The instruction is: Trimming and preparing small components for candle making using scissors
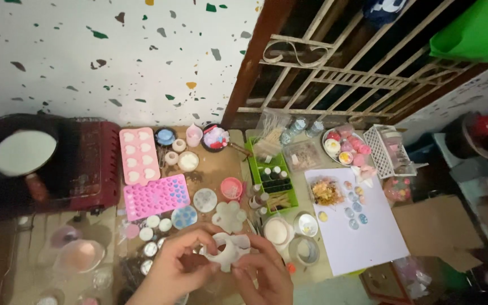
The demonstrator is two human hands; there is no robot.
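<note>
Both hands work low in the view, over a cluttered brown table. Left hand and right hand both close on a white flower-shaped silicone mould, fingers curled round its lobes and thumbs pressing on the top face; neither hand is open. The mould is held just above the table edge, bent slightly between the grips, so the step in hand looks like flexing it to free a cast piece. To do that well, I judge: peel the lobes back one at a time, not twist the whole mould, push from underneath with the fingertips, and keep it low over the table so anything that pops out drops short. Whether a cast sits inside, I cannot tell; the cavity is hidden by the thumbs. Just beyond the hands lies a second flower-shaped mould, flat on the table. Nearby: a pink heart mould tray, a pale pink tray with larger hearts, a small pink cup, a green organiser tray of small bottles, a white paper sheet carrying finished pieces, and a dark pan of white liquid on a red stove at far left.
</note>
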